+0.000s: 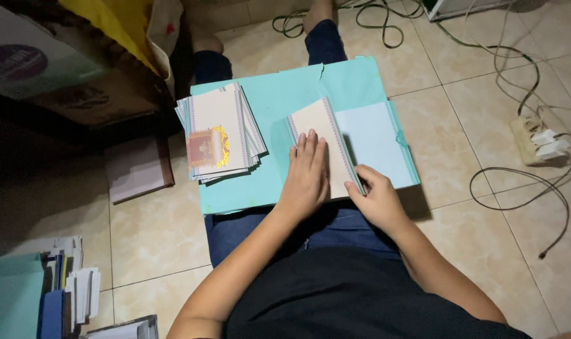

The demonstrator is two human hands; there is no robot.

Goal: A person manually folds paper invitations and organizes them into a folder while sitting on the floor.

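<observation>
A turquoise board (266, 94) lies across my lap. On its middle rests a cream card with patterned borders (317, 122), folded along its right edge. My left hand (307, 172) presses flat on that card, fingers together. My right hand (376, 194) pinches the card's lower right fold between thumb and fingers. A pale blue flap (376, 141) lies to the right of the fold. At the board's left sits a fanned stack of similar cards (222, 132), the top one bearing a gold and pink emblem.
Tiled floor surrounds me. A power strip (536, 141) with plugs and trailing cables lies at right. A cardboard box (72, 69) and a brown book (138, 166) sit at left, and stacked papers (59, 282) at lower left.
</observation>
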